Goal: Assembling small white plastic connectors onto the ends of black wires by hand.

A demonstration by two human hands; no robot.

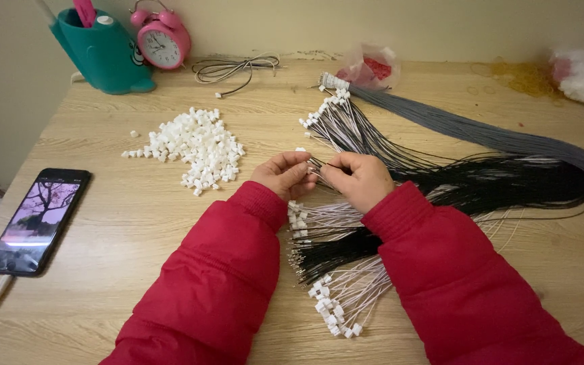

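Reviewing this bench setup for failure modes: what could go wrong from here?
1. The left hand and right hand pinch thin wires directly over the wire bundle; strands could snag or tangle.
2. The connector pile is loose and may scatter if a sleeve brushes it.

— What sort of place am I looking at?

— I'd call it a home table used for piecework. I see a light wooden tabletop [136, 223] pushed against a plain cream wall [373, 23].

— Why a home rather than a workshop?

— I see a pink twin-bell alarm clock [162, 39], a teal whale-shaped pen holder [106, 57] and a phone [35, 220] on its charging cable. The work itself sits loose on the wood: a heap of small white connectors [194, 145] and bundles of thin wires [441, 182].
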